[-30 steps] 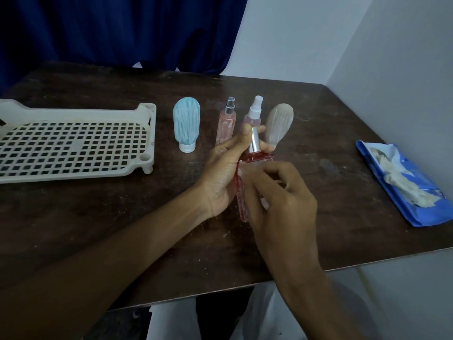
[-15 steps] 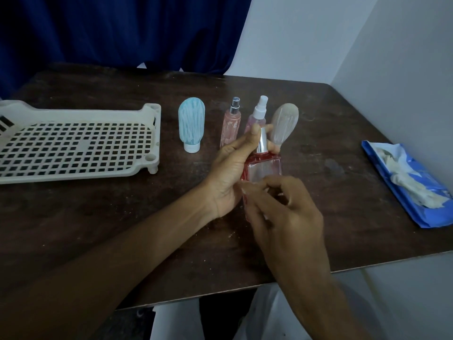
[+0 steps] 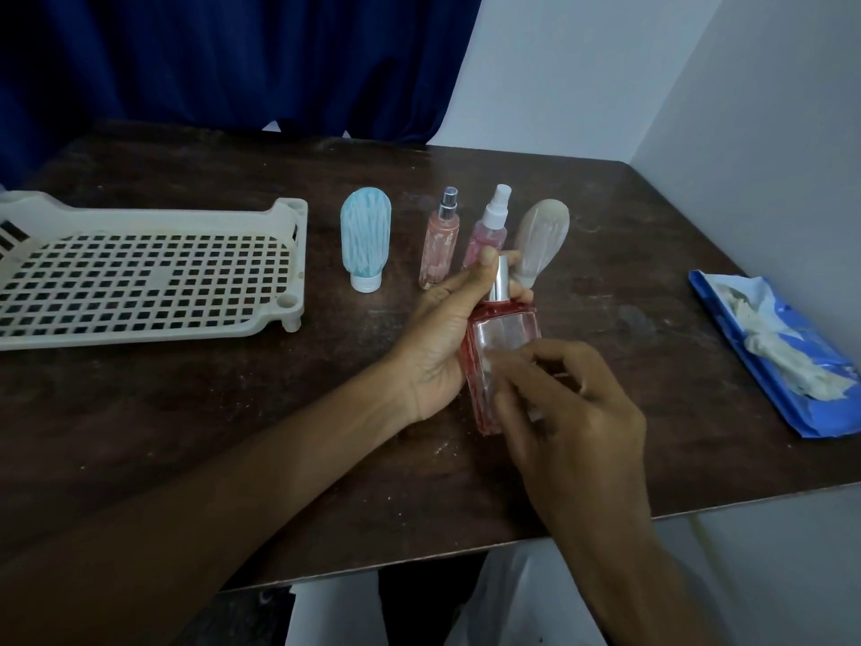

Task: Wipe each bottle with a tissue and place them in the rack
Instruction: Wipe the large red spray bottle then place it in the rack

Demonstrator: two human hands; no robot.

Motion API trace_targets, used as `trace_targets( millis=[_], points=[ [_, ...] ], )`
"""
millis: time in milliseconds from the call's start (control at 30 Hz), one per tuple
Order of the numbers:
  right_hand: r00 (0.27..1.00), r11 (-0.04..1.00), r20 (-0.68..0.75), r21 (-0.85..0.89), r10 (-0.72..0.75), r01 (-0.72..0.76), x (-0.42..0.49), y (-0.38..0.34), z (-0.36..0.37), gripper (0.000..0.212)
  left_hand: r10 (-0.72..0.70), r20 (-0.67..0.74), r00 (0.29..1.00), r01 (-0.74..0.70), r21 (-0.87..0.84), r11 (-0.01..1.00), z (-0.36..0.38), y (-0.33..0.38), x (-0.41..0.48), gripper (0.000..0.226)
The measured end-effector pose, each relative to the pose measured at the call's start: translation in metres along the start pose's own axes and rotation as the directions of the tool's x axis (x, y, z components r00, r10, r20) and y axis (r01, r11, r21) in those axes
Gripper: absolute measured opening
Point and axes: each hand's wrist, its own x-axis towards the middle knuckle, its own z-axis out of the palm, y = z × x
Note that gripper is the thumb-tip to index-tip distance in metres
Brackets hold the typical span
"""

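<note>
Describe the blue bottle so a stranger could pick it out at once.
Find the cream rack on the left of the dark table. Right of it stand four small bottles in a row, the blue bottle nearest the rack. It alone is blue, white cap at the bottom; its neighbours are a silver-topped pink bottle, a white-topped pink bottle and a grey bottle.

1. Dim, cool light is filling the scene; the white wall (image 3: 768, 132) is appearing brightest.
2. The blue curtain (image 3: 233, 62) is sinking into deep shadow.
3. The right hand (image 3: 577, 412) is showing slight motion blur at its fingers.
4. Wide-angle distortion is bending the bench (image 3: 186, 412) edges.
</note>
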Motion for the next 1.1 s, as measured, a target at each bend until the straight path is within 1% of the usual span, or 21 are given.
trace_targets(
  millis=[133, 267, 467, 600, 700, 800, 867, 933, 1100],
  points=[
    [1.0, 1.0, -0.013, 0.007, 0.019, -0.018, 0.006, -0.008, 0.009, 0.013, -0.003, 0.001, 1.0, 0.003, -0.017, 1.0, -0.001, 0.002, 0.0, 0.029],
    [0.999, 1.0, 0.035, 0.016, -0.008, 0.007, -0.006, -0.013, 0.013, 0.015, 0.003, -0.028, 1.0, -0.003, 0.006, 1.0, -0.003, 0.002, 0.0, 0.027],
    [0.998, 0.998, -0.018, 0.018, 0.059, -0.059, 0.006, 0.001, 0.003, 0.013, 0.011, 0.023, 1.0, -0.01, -0.018, 1.0, -0.004, 0.004, 0.002, 0.029],
    [0.998, 0.997, 0.006, 0.029, 0.066, -0.067, 0.006, -0.004, 0.01, 0.008, 0.022, 0.012, 1.0, -0.022, -0.007, 1.0, -0.007, 0.001, 0.002, 0.028],
    [0.997, 0.996, 0.039, 0.059, 0.063, -0.065, -0.005, -0.005, 0.006, 0.015, 0.032, 0.005, 0.999, -0.032, -0.021, 0.999, -0.007, -0.001, 0.003, 0.034],
    [0.991, 0.99, -0.006, 0.055, 0.132, -0.131, -0.006, 0.003, 0.0, 0.017, 0.043, 0.006, 0.999, -0.043, -0.026, 0.999, -0.007, 0.0, 0.005, 0.034],
    [0.983, 0.983, -0.042, 0.046, 0.178, -0.176, 0.0, 0.011, 0.0, 0.016, 0.042, -0.001, 0.999, -0.042, -0.039, 0.998, -0.007, 0.0, 0.005, 0.03],
    [0.98, 0.98, -0.038, 0.046, 0.194, -0.192, 0.005, 0.014, 0.002, 0.015, 0.04, -0.02, 0.999, -0.041, -0.056, 0.998, -0.008, 0.0, 0.004, 0.025],
    [0.99, 0.988, -0.006, 0.065, 0.138, -0.137, 0.001, 0.01, 0.001, 0.016, 0.044, -0.046, 0.998, -0.045, -0.023, 0.999, -0.008, -0.001, 0.006, 0.025]
  ],
)
